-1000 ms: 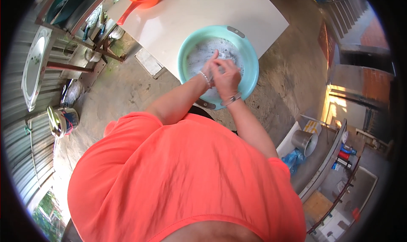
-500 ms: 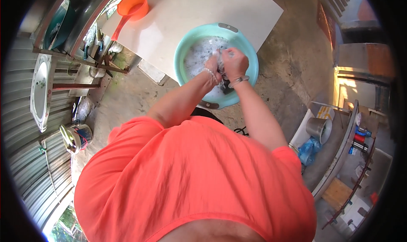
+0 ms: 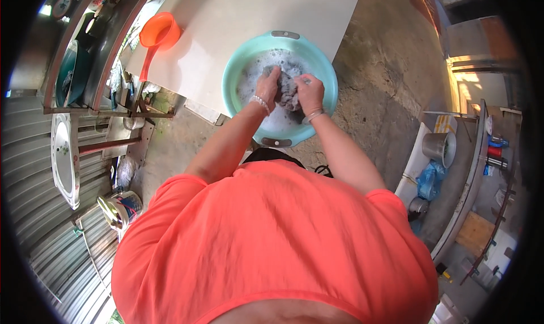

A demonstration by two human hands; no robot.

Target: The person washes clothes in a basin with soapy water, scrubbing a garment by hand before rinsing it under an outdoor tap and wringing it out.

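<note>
A light turquoise basin (image 3: 231, 86) with grey handle grips holds foamy water. Over the suds, a wet dark grey cloth (image 3: 289, 91) covered in foam is stretched between my two hands. My left hand (image 3: 267, 89), with a beaded bracelet at the wrist, is closed on the cloth's left side. Opposite it, my right hand (image 3: 310, 92), with a bangle at the wrist, pinches the right side, its thumb and fingers together. The lower part of the cloth hangs toward the soapy water.
An orange dipper (image 3: 160, 31) stands on the pale board (image 3: 209, 46) under the basin's far side. Rough concrete floor (image 3: 368, 91) lies to the right. A metal pot (image 3: 439, 148) and a blue plastic bag (image 3: 432, 179) are farther right; a white bucket (image 3: 126, 206) stands at left.
My hands have moved apart from being pressed close together, and the cloth is now spread between them. The view has shifted slightly, so the basin sits a little farther left.
</note>
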